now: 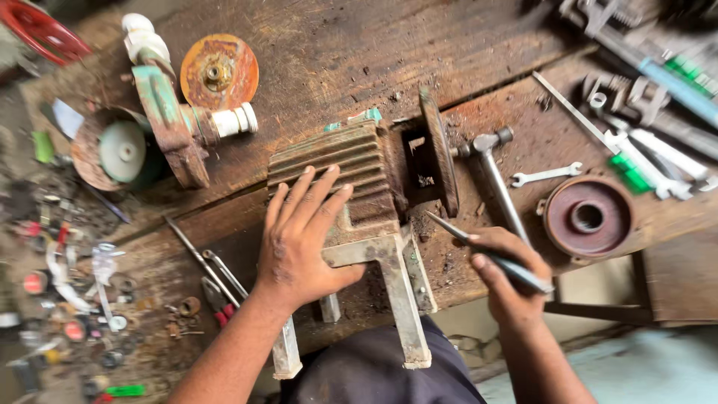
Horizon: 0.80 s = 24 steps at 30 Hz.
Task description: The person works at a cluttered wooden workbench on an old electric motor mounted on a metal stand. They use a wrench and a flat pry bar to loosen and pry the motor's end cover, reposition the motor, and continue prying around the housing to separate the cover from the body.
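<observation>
Pressing left hand (pixel 299 243) flat, fingers open, on ribbed motor housing (pixel 336 176) at tabletop (pixel 321 60) near edge, right hand (pixel 505 277) closed around screwdriver (pixel 490 254); keep housing steady, tip controlled.

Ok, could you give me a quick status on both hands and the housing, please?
Left hand flat on the ribbed metal housing. Right hand grips a slim tool, tip beside the housing's open end. Hammer lies just right of it.

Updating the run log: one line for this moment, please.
left hand: flat on ribbed motor housing | right hand: grip on slim metal tool | hammer, spanner on bench
</observation>
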Motion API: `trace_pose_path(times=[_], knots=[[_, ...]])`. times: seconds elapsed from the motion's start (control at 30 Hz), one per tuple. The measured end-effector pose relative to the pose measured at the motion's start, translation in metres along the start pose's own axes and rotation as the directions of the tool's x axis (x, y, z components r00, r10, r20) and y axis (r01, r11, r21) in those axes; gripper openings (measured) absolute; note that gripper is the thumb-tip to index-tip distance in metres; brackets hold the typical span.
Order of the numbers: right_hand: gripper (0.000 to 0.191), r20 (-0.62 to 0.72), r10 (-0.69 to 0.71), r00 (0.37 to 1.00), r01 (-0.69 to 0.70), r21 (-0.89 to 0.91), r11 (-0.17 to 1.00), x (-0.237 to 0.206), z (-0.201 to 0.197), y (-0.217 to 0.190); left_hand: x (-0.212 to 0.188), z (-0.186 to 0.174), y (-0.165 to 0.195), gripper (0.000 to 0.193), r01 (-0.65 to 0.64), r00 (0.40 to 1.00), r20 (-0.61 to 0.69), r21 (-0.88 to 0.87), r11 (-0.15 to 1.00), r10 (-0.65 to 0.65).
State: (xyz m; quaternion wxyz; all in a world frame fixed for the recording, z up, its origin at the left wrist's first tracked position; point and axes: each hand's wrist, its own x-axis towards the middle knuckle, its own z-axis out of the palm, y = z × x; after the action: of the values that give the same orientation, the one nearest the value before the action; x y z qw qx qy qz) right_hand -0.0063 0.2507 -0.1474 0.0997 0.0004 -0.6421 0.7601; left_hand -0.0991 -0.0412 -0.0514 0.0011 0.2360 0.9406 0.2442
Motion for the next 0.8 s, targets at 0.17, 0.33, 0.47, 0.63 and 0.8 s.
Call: trace_pose_path(times=[0.17,0.33,0.47,0.63,0.8], knots=[[0.027,-0.142,0.161,0.977,-0.117,0.28,0.953,-0.034,0.005,0.047,0.003,0.005,0.005,0.102,-0.009,0.999,0.047,0.067,0.998,0.006],[0.023,-0.165,0.201,0.966,-0.191,0.074,0.979,-0.056,0.003,0.057,-0.001,0.013,0.0,0.099,-0.036,0.997,0.066,0.099,0.994,0.029],[0.024,-0.153,-0.118,0.981,0.117,-0.015,0.993,-0.048,0.009,0.053,-0.006,0.014,-0.006,0.097,-0.009,0.996,0.085,0.047,0.999,0.005],[0.022,-0.085,-0.356,0.93,0.354,-0.038,0.934,-0.022,0.034,0.066,-0.005,0.012,-0.023,0.093,0.03,0.996,0.091,-0.07,0.997,-0.024],[0.024,-0.082,-0.439,0.895,0.438,-0.028,0.898,-0.01,0.048,0.081,-0.012,0.014,-0.033,0.091,0.085,0.992,0.095,-0.065,0.994,-0.078]])
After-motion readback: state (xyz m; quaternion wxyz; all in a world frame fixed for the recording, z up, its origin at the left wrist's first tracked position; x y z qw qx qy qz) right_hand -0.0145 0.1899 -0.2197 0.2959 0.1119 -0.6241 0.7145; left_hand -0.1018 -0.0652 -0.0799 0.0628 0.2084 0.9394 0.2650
